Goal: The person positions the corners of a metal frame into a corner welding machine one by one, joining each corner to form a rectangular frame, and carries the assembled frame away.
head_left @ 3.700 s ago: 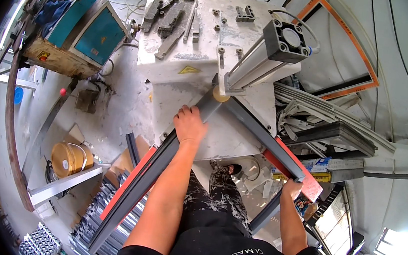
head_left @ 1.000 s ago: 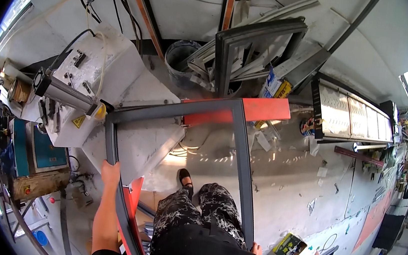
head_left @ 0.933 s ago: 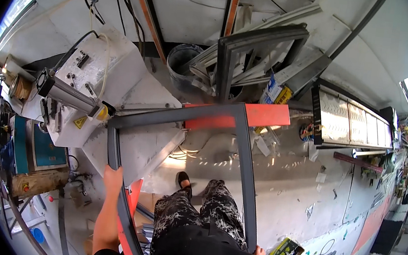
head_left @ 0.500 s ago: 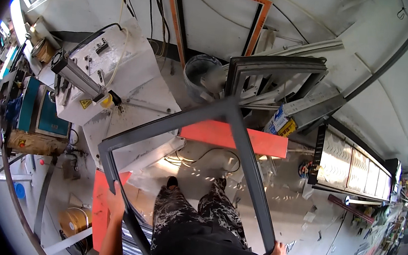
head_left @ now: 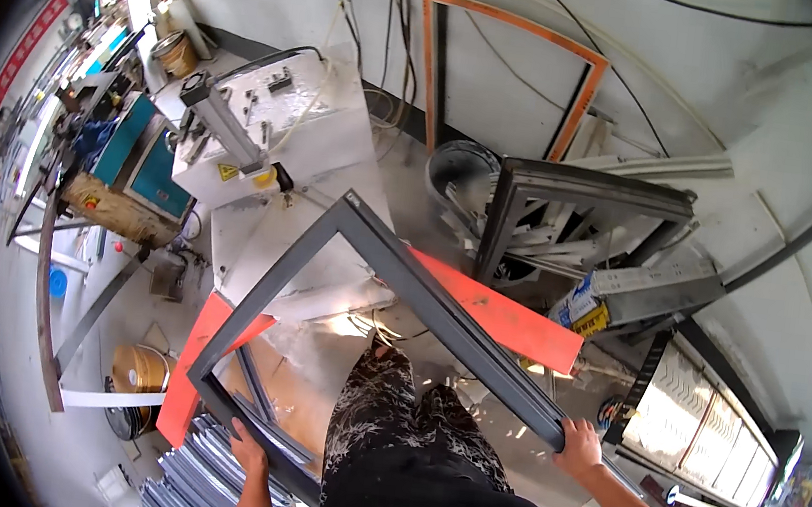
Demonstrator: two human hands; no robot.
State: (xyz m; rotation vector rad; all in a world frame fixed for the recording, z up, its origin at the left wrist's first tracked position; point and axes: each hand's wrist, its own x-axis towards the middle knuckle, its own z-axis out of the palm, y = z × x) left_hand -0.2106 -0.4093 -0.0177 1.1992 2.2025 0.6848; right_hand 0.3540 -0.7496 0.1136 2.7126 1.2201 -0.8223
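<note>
A dark grey rectangular window frame (head_left: 463, 325) is held tilted in front of my body, one corner pointing up and away. My left hand (head_left: 249, 448) grips its lower left side, near the left corner, with the thumb over the profile. My right hand (head_left: 580, 448) is wrapped round the long right-hand bar. Part of the frame's near side passes in front of my legs, and its lower right part is hidden by my arm and body. Behind the frame, red-orange beams (head_left: 509, 317) and a white machine table (head_left: 292, 241) show.
A pneumatic cylinder (head_left: 230, 123) sits on the white machine. Beyond stand a dark bucket (head_left: 455, 171), stacked dark frames (head_left: 589, 189) and an orange-edged frame (head_left: 517, 11) against the wall. Grey profiles (head_left: 200, 480) lie at lower left. A long slatted unit (head_left: 698, 417) stands at right.
The window frame has turned anticlockwise, its far corner moving left. My right hand has risen with it and my left has dropped slightly. The whole view has shifted with my head.
</note>
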